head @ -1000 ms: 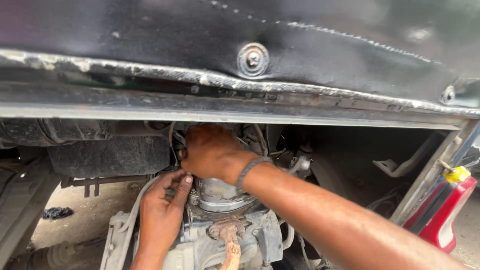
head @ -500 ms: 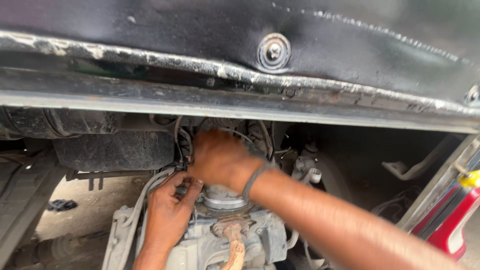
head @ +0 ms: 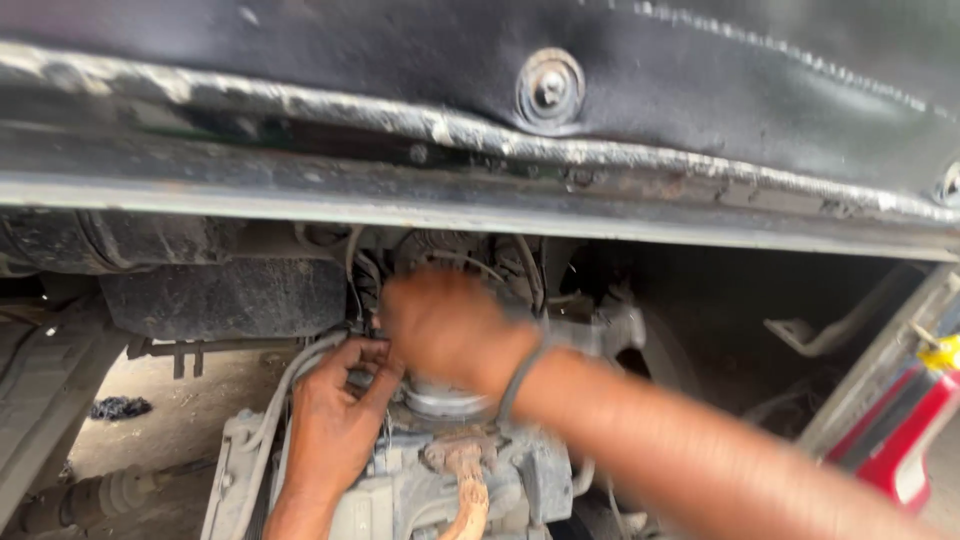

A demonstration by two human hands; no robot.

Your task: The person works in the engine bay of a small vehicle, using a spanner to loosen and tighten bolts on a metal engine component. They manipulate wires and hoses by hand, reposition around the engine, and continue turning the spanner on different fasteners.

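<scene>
Both my hands reach under a dark vehicle frame rail (head: 480, 190) into the engine bay. My right hand (head: 450, 325), blurred, with a dark band on the wrist, is curled over the top of a round metal cap (head: 440, 400) on a grey engine part (head: 420, 490). My left hand (head: 335, 420) rests against the left side of that cap, its fingers bent near thin wires and a pale hose (head: 290, 385). What the fingers grip is hidden.
A black panel with a large round bolt (head: 549, 86) spans the top. A black rubber flap (head: 225, 295) hangs at left over dirt ground. A red container with a yellow cap (head: 915, 420) stands at right beside a slanted metal bar.
The view has shifted slightly, so the frame rail sits a little lower. My right hand has moved a little on top of the cap and is blurred. My left hand stays beside it.
</scene>
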